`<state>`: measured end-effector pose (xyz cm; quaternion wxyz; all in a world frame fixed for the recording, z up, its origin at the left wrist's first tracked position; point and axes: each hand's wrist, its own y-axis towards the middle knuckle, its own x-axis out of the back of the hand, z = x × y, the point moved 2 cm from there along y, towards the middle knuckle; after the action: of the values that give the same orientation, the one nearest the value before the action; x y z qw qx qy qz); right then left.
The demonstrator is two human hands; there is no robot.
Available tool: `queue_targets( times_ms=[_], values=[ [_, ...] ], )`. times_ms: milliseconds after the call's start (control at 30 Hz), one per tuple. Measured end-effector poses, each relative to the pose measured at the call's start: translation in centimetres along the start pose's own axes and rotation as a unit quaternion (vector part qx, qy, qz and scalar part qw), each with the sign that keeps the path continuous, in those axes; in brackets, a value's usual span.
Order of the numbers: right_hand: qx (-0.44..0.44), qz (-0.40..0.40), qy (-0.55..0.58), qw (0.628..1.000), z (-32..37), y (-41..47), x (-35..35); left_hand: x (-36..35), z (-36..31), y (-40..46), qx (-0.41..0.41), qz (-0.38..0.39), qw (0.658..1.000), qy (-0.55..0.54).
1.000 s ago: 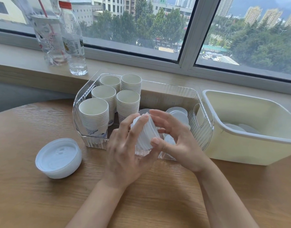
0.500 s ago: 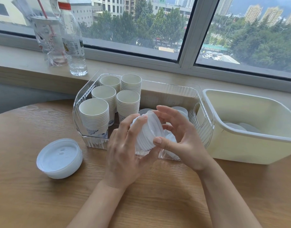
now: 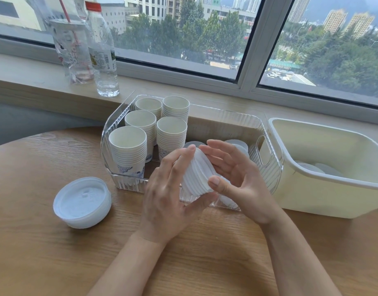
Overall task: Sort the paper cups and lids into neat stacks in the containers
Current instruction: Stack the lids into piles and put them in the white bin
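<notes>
At the centre of the frame, a tilted lid stack (image 3: 197, 174) sits between both hands: the left hand (image 3: 166, 201) curls round it, the right hand (image 3: 241, 178) pinches it with thumb and fingers. Just behind, the clear bin (image 3: 269, 150) holds five cup stacks (image 3: 149, 133) and loose lids. Another lid pile (image 3: 82, 201) rests on the bench (image 3: 34, 242) at lower left; a cream bin (image 3: 333, 189) stands right.

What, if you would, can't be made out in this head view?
- Count of the lid stack: both hands, left hand and right hand, cover its ends.
- Lids in the clear bin: behind the hands.
- Cream tub contents: near wall hides most.
</notes>
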<state>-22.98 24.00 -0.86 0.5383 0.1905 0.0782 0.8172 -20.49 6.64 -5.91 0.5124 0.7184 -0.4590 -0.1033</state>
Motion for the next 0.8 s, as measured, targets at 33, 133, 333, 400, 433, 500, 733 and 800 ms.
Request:
queue_targets(
  times_ms=[33, 133, 333, 400, 433, 500, 733, 800],
  values=[
    [-0.003, 0.004, -0.001, 1.0, 0.0, 0.0, 0.0, 0.0, 0.0, 0.0, -0.002, -0.002, 1.0, 0.0],
    [-0.006, 0.005, -0.017, 1.0, -0.1, 0.0, 0.0, -0.1, -0.1, 0.1, -0.005, -0.012, 1.0, 0.0],
    [0.011, -0.002, -0.061, 0.998, -0.3, 0.1, 0.0, 0.0, 0.2, 0.0, 0.009, -0.014, 1.0, 0.001],
    [0.01, 0.006, -0.066, 0.998, -0.4, 0.1, 0.0, 0.1, 0.3, 0.0, 0.009, -0.014, 1.0, 0.005],
    [0.01, 0.008, -0.072, 0.997, -0.5, 0.2, 0.0, 0.1, 0.4, 0.1, 0.009, -0.018, 1.0, 0.013],
    [0.01, -0.003, -0.093, 0.996, -0.7, 0.3, -0.2, 0.4, 0.7, 0.1, 0.02, -0.03, 0.999, 0.037],
    [-0.039, -0.084, -0.262, 0.961, -1.5, 1.7, 0.9, 1.2, 1.8, 0.1, 0.09, -0.06, 0.987, 0.121],
    [-0.051, -0.063, -0.357, 0.93, -1.6, 3.1, 0.9, 1.0, 1.7, 0.0, 0.095, -0.05, 0.987, 0.123]
  ],
)
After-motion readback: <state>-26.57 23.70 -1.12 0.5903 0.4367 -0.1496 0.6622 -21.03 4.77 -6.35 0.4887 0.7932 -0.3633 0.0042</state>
